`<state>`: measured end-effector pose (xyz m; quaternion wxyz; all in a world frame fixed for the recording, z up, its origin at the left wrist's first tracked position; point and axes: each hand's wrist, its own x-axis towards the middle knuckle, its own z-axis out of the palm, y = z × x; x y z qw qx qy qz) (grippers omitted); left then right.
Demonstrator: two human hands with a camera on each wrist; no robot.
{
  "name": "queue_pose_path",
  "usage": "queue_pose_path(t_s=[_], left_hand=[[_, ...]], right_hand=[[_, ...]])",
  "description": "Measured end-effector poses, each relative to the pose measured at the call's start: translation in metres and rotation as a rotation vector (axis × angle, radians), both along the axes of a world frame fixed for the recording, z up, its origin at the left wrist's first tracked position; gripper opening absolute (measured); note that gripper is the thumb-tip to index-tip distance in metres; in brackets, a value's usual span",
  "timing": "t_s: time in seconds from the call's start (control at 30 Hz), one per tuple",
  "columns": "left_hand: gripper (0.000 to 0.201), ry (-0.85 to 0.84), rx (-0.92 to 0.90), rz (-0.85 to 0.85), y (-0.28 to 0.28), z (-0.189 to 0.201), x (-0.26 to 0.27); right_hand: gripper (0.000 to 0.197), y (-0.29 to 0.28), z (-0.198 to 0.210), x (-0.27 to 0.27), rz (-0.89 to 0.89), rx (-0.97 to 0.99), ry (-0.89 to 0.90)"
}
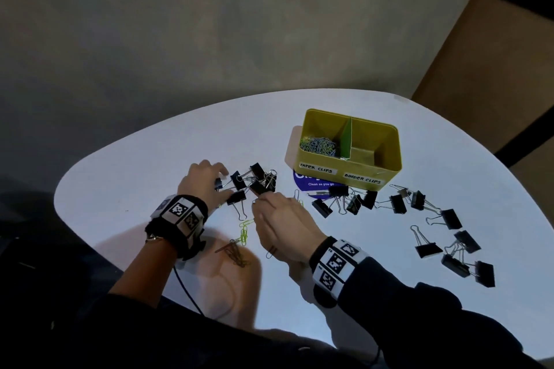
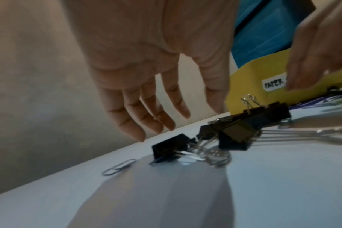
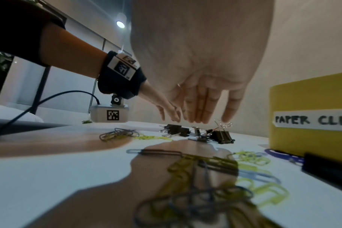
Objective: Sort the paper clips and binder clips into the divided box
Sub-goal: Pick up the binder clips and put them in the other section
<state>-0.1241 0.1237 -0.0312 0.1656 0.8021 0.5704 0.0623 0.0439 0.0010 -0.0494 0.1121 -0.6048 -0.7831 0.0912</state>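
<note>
A yellow divided box stands at the back right, labelled for paper clips on the left and binder clips on the right. Several paper clips lie in its left compartment. A tangle of black binder clips lies on the white table between my hands. My left hand hovers over its left side, fingers straight and holding nothing. From the near side, my right hand reaches towards the tangle with straight fingers.
Several more binder clips are scattered on the table right of and in front of the box. Loose green paper clips and brown paper clips lie near my wrists. A blue round sticker shows under the box. The table edge curves close on the left.
</note>
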Motion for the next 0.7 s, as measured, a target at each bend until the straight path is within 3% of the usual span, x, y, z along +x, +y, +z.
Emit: queue_pose_path(t_s=[0.17, 0.23, 0.43, 0.6, 0.7], left_hand=[[0.031, 0.122, -0.015, -0.090, -0.003, -0.007, 0.012], [0.025, 0.140, 0.008, -0.092, -0.001, -0.008, 0.009], [0.024, 0.022, 0.001, -0.119, 0.011, -0.009, -0.002], [0.027, 0.066, 0.062, -0.017, 0.000, -0.010, -0.007], [0.032, -0.029, 0.090, 0.058, -0.006, -0.011, -0.013]], right_hand=[[0.033, 0.017, -0.010, 0.005, -0.099, -0.060, -0.028], [0.036, 0.023, -0.010, 0.005, -0.056, -0.046, -0.035], [0.064, 0.033, -0.008, -0.004, -0.035, -0.166, -0.197], [0.057, 0.005, -0.009, 0.016, 0.059, -0.186, -0.154], [0.052, -0.007, -0.007, 0.035, 0.079, -0.143, -0.073]])
